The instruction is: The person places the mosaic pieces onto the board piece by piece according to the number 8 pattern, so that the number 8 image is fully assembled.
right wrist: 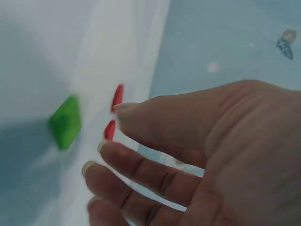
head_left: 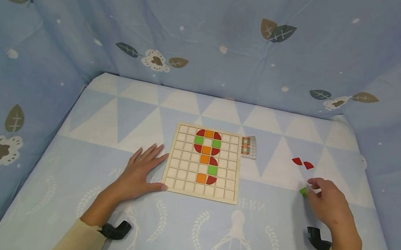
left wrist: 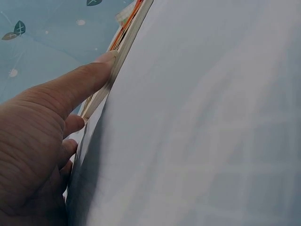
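The wooden grid board (head_left: 204, 163) is steadied by the flat, spread left hand (head_left: 142, 171) and partly filled with coloured tiles, while a green tile (head_left: 303, 191) is approached by the loosely spread, empty right hand (head_left: 329, 203), two red tiles (head_left: 302, 163) remaining on the tabletop.

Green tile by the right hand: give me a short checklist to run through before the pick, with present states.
1. Right hand free to grasp: ok, fingers relaxed and holding nothing.
2. Green tile within reach: ok, just beyond the fingertips, not yet touched.
3. Wooden grid board steadied: ok, left hand lies flat at its left edge, thumb against the rim.
4. Free cells on the board: ok, most are bare.
5. Red tiles clear of the grasp: ok, beyond the green tile.
6. Pattern card legible: cannot tell, too small.
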A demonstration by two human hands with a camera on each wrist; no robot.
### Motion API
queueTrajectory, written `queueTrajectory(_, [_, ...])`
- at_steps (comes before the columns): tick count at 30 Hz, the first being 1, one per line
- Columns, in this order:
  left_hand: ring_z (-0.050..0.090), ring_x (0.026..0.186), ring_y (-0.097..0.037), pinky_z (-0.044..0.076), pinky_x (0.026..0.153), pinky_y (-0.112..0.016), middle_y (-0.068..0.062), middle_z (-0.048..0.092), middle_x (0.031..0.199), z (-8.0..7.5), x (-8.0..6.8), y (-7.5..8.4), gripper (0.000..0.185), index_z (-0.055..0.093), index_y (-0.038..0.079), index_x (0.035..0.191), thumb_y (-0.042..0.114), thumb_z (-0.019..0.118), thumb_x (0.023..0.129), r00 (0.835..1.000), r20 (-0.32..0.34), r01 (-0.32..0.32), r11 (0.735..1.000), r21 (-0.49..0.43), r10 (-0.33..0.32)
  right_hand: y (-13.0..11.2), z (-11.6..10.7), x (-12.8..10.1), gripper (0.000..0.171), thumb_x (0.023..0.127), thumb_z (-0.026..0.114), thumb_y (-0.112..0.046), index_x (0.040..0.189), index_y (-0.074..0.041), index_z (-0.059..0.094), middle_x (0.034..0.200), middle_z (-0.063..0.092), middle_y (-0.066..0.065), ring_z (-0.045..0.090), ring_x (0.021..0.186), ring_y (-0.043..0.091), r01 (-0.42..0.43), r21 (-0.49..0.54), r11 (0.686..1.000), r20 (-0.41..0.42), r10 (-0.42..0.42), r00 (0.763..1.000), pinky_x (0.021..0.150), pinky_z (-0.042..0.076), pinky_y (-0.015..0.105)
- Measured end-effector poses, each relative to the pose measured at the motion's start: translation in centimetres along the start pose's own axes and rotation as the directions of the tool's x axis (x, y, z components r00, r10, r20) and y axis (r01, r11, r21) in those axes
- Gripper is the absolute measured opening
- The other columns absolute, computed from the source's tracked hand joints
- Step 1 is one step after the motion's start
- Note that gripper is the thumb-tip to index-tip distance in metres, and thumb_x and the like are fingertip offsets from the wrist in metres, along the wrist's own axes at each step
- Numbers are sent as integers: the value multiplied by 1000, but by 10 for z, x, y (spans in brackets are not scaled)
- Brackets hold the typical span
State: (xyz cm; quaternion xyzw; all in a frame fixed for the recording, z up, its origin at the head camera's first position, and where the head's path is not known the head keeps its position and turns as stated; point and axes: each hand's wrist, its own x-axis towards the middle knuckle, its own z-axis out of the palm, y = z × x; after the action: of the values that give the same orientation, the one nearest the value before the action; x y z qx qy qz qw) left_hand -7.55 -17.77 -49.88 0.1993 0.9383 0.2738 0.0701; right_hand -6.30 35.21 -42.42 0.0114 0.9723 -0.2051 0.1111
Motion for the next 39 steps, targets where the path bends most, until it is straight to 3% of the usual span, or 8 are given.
queueTrajectory(4, [7,148,-25,1,115,-52,0,16,161,0,0,0,94,35,24,151,61,73,74,1000,-4,3,1000,2,-3,13,5,1,38,90,60,-12,123,6,53,110,52,27,55,91,38,-28,-31,999,58,30,998,74,47,55])
queueTrajectory(8, [8,147,-25,1,115,-52,0,16,161,1,0,-2,94,35,23,151,62,73,74,1000,-9,-2,1000,1,2,19,14,7,44,90,65,-19,124,5,52,107,52,26,52,92,37,-45,-35,998,45,47,998,76,45,56])
queueTrajectory(14, [6,148,-24,0,115,-51,1,15,161,1,1,-1,94,34,24,151,63,72,74,1000,-1,3,1000,2,-3,24,18,24,64,93,63,-28,139,8,36,90,55,16,51,75,27,-140,15,990,-39,141,989,59,44,36])
queueTrajectory(17, [6,148,-25,0,115,-52,0,15,161,0,0,-1,94,35,23,151,63,72,74,1000,0,0,1000,-2,0,26,18,35,70,94,62,-30,144,6,30,87,54,15,50,72,26,-168,24,986,-55,169,984,57,41,32])
queueTrajectory(21, [7,147,-27,0,114,-53,-1,16,161,-1,0,0,93,36,21,151,61,73,75,1000,-5,-5,1000,-16,5,27,19,51,61,95,58,-30,143,0,36,91,55,17,51,74,27,-196,33,980,-71,198,978,56,42,31])
queueTrajectory(28, [7,148,-26,1,115,-52,-1,15,161,1,0,-2,93,35,21,151,61,72,75,1000,-11,-20,1000,-17,20,30,19,68,41,95,59,-27,126,-1,51,96,57,20,52,76,30,-275,85,958,-91,282,955,55,44,30])
queueTrajectory(39, [8,147,-27,1,114,-53,-2,17,161,1,-1,-2,93,36,21,151,62,72,75,1000,-23,-21,1000,-12,21,28,17,71,44,92,63,-28,119,4,48,103,51,21,49,88,33,-348,192,918,19,351,936,63,44,30])
